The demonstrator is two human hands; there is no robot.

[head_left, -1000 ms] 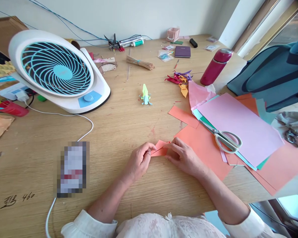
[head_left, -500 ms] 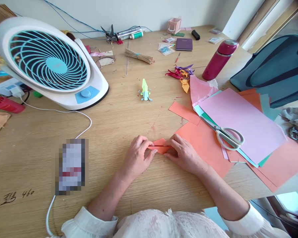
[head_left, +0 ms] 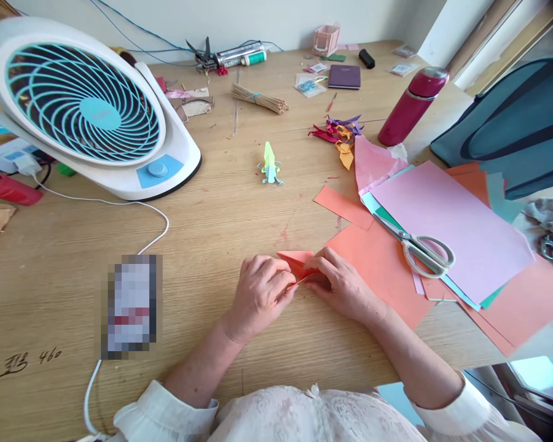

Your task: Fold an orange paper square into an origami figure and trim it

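Between my hands is a small folded piece of orange paper [head_left: 296, 256], held just over the wooden table near its front edge. My left hand [head_left: 263, 293] pinches the paper's near left edge between thumb and fingers. My right hand [head_left: 338, 279] grips its right end, with fingertips covering part of the folds. A flap of the paper stands up on the far side, and its inner folds are partly hidden by my fingers. Beyond my hands stands a small yellow-green and light blue folded paper figure [head_left: 270, 164].
Right of my hands lie orange sheets [head_left: 373, 270], a pink sheet [head_left: 456, 227] and scissors [head_left: 419, 248]. Behind them are a red thermos [head_left: 412, 107] and small folded paper pieces [head_left: 345, 153]. A fan [head_left: 96, 116] and a blurred, corded device [head_left: 131, 307] are on the left.
My left hand has shifted slightly right and closer to my right hand. The orange paper, earlier flatter with a central slit, now has a flap raised on its far side.
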